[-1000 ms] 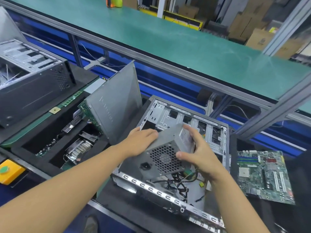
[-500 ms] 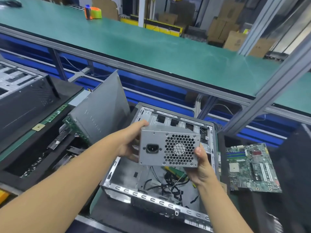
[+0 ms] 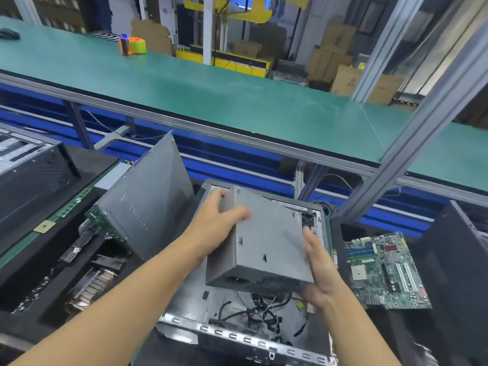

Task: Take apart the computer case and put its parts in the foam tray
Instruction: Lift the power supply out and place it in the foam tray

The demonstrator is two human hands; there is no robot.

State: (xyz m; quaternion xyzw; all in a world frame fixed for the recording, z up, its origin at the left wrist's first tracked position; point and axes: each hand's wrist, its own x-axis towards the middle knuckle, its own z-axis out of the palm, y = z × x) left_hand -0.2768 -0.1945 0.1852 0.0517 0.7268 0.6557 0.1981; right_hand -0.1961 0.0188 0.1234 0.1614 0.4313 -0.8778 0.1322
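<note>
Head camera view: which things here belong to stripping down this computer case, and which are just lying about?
Part of the job: power supply, between left hand and right hand; computer case below it; foam tray; side panel propped in it; motherboard.

Lying about: tape dispenser on the green bench; cardboard boxes; second case, far left.

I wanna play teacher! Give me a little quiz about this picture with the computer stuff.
1. True or false: only one hand holds the grey power supply.
2. What lies right of the open computer case? A. motherboard B. keyboard C. screen
3. What colour is the long bench behind?
Key: 1. False: the left hand and right hand both hold it. 2. A. 3. Green.
</note>
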